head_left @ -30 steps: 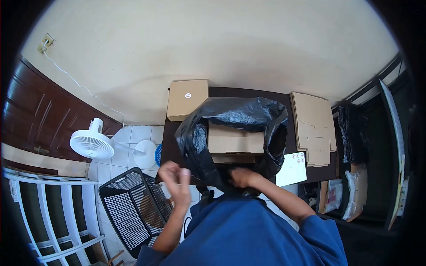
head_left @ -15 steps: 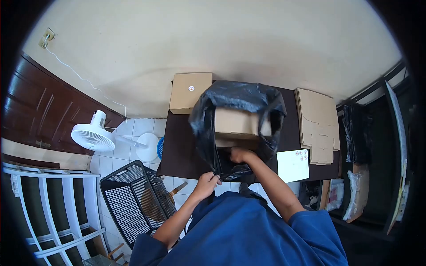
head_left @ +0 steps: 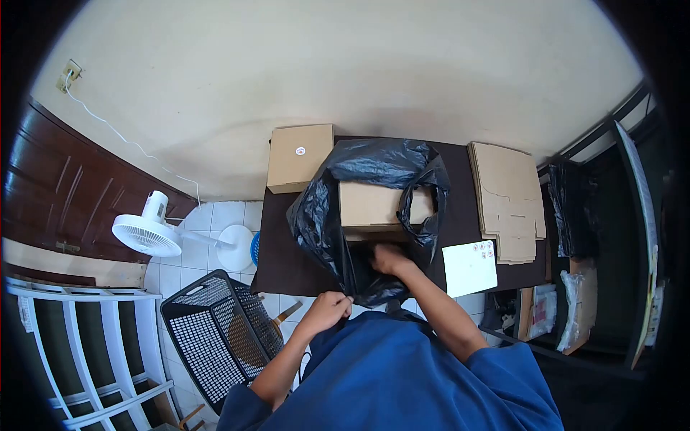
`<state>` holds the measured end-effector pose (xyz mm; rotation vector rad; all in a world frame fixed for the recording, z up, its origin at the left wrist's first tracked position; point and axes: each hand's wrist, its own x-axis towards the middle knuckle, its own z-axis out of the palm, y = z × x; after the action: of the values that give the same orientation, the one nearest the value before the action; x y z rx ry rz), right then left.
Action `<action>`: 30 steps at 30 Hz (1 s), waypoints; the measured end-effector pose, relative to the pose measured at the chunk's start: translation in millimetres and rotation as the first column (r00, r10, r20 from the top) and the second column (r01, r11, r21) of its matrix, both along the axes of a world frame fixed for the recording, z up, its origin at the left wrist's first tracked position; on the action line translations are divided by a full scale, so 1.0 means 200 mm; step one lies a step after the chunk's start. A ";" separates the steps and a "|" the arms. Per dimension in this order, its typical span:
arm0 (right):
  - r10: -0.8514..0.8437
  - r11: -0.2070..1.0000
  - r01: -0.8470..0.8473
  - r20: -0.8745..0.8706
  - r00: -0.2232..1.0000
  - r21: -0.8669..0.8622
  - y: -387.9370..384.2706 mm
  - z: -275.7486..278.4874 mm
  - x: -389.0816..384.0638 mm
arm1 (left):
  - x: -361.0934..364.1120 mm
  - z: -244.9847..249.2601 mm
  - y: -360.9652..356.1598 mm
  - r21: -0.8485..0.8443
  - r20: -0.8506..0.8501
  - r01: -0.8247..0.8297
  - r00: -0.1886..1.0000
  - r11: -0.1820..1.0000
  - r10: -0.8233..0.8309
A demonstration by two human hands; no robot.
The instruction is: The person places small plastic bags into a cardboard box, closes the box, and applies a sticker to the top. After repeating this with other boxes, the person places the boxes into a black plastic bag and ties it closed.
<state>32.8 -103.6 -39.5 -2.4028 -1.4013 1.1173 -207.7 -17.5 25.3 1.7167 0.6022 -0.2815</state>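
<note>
A black plastic bag stands on the dark-topped table with its mouth spread toward me. Inside it sits a closed cardboard box, with more brown cardboard showing in shadow below its front edge. My left hand is closed in a pinch on the bag's near rim. My right hand reaches into the bag's mouth, in front of the box. Its fingers are blurred and partly lost in the dark interior, so their grip does not show. A loop of the bag hangs over the box's right side.
Another cardboard box with a round sticker sits at the back left. Flattened cardboard boxes and a white sticker sheet lie to the right. Below left are a black crate and a white fan.
The bag's right side has slumped inward over the box. My left hand has moved slightly down with the rim. My right hand remains inside the bag. The whole view has shifted slightly.
</note>
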 end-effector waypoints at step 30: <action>-0.722 0.312 0.886 -0.520 0.456 0.343 -0.32 0.18 0.31 | 0.56 0.04 0.33 -0.309 0.003 -0.531 0.829 0.789 0.559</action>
<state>94.4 -167.9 -3.4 -1.8972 -0.1696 0.5430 -95.4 48.3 32.8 1.1922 0.9097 0.1230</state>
